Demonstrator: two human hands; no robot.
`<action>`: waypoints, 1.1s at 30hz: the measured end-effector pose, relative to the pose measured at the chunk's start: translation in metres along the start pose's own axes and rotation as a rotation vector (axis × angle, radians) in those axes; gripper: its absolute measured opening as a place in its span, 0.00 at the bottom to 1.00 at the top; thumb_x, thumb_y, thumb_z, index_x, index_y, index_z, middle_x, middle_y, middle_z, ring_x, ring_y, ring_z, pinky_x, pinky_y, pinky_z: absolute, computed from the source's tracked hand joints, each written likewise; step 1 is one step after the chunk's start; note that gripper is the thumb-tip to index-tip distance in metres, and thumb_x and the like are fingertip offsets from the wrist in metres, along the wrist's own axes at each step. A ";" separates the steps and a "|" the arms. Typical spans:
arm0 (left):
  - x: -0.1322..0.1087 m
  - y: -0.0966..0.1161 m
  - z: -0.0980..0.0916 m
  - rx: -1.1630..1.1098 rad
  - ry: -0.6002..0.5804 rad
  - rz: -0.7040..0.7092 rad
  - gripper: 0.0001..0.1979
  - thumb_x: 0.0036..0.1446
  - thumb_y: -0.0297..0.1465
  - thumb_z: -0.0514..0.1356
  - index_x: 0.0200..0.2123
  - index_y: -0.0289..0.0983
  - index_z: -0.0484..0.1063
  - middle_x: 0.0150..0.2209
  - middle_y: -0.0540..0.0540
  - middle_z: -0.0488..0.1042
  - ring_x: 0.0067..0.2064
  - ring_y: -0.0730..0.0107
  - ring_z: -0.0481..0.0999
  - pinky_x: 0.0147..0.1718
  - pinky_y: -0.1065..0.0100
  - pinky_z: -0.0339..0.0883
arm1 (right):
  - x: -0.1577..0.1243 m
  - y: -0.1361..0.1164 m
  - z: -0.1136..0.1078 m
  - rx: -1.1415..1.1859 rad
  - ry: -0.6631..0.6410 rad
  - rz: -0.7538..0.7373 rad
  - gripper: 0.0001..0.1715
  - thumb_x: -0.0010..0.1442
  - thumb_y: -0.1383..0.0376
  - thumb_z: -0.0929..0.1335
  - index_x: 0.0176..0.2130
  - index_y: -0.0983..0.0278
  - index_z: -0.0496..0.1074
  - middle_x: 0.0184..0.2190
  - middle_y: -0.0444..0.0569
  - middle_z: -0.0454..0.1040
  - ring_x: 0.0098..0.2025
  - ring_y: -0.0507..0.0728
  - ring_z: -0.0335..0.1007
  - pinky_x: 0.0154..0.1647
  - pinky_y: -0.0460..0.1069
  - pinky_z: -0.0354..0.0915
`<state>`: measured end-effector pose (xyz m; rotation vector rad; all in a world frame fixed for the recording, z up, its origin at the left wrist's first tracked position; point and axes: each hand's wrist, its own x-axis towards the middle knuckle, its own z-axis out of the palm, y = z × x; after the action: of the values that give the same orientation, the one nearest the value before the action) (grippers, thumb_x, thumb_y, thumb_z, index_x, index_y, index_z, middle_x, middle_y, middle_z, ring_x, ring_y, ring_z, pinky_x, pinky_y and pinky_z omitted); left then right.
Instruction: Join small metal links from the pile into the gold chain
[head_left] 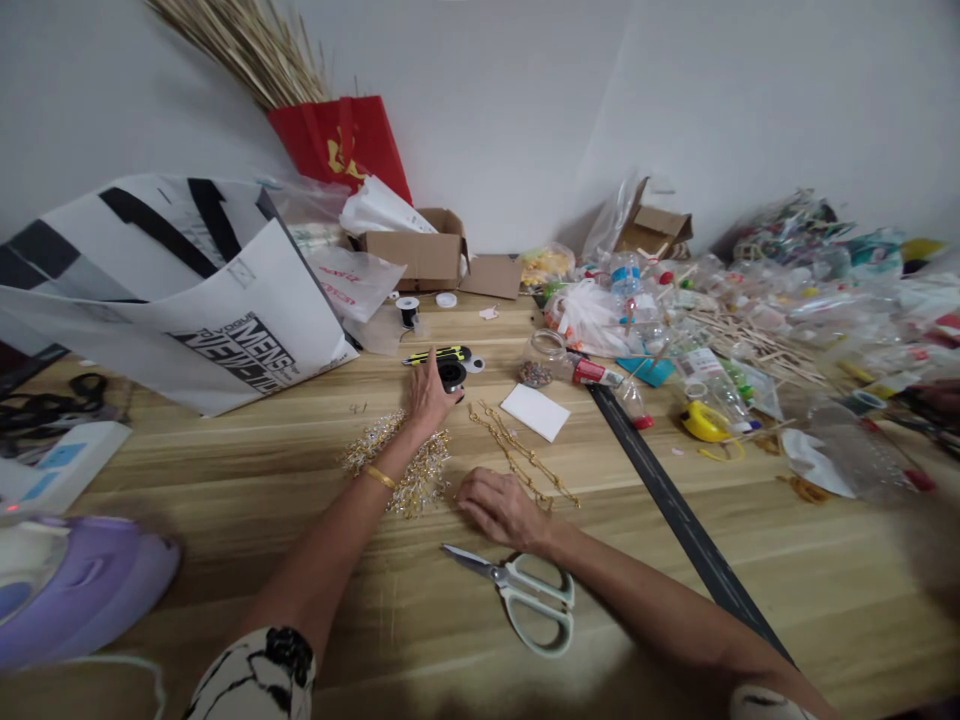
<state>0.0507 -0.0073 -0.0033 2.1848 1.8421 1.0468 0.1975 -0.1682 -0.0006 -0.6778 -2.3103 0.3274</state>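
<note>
My left hand (429, 396) reaches forward, with its fingers round a black spool (451, 377). Just beyond that spool lie black-and-yellow utility knives (442, 355). Beneath my left wrist spreads a cluster of clear and gold bead strands (420, 478). My right hand (501, 508) rests on the table with its fingers curled together; whatever may be inside is hidden. Beside it lies a gold beaded chain (517, 450), laid out in two lines. Nearer to me are scissors (517, 590) with pale handles, their blades pointing left.
A white card (535, 411) and a glass jar of beads (541, 360) stand right of centre. Plastic bottles and sticks (757, 345) crowd the right. On the left are a large white bag (255, 320) and a purple iron (97, 590). A cardboard box (416, 258) sits behind.
</note>
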 end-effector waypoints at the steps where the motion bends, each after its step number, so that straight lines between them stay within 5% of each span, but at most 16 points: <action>1: 0.001 -0.001 0.001 0.003 -0.007 0.003 0.46 0.41 0.36 0.68 0.60 0.31 0.49 0.52 0.31 0.64 0.54 0.46 0.63 0.51 0.54 0.58 | 0.001 -0.003 -0.002 -0.010 -0.016 -0.026 0.05 0.63 0.69 0.59 0.37 0.65 0.64 0.33 0.51 0.70 0.36 0.53 0.66 0.34 0.46 0.65; 10: 0.010 -0.022 -0.005 0.048 -0.051 0.007 0.45 0.41 0.37 0.67 0.60 0.33 0.49 0.53 0.32 0.65 0.54 0.47 0.64 0.50 0.55 0.59 | 0.010 -0.031 -0.026 -0.072 -0.042 -0.088 0.04 0.63 0.69 0.61 0.38 0.64 0.64 0.33 0.50 0.71 0.36 0.52 0.68 0.31 0.45 0.62; 20: 0.019 -0.023 -0.004 0.122 -0.088 0.015 0.46 0.40 0.40 0.68 0.60 0.35 0.51 0.52 0.34 0.67 0.52 0.47 0.66 0.48 0.56 0.59 | 0.008 -0.048 -0.025 -0.110 -0.136 -0.246 0.03 0.61 0.70 0.61 0.36 0.65 0.65 0.29 0.47 0.69 0.30 0.51 0.64 0.26 0.47 0.59; 33: 0.034 -0.026 0.002 0.181 -0.119 0.020 0.50 0.39 0.39 0.69 0.62 0.35 0.48 0.51 0.33 0.69 0.50 0.47 0.68 0.46 0.57 0.61 | 0.007 -0.048 -0.022 -0.155 -0.189 -0.277 0.04 0.62 0.70 0.60 0.37 0.65 0.64 0.28 0.46 0.68 0.28 0.51 0.63 0.22 0.47 0.56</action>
<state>0.0308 0.0307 -0.0031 2.3122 1.9329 0.7612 0.1902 -0.2035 0.0391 -0.4050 -2.5909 0.0868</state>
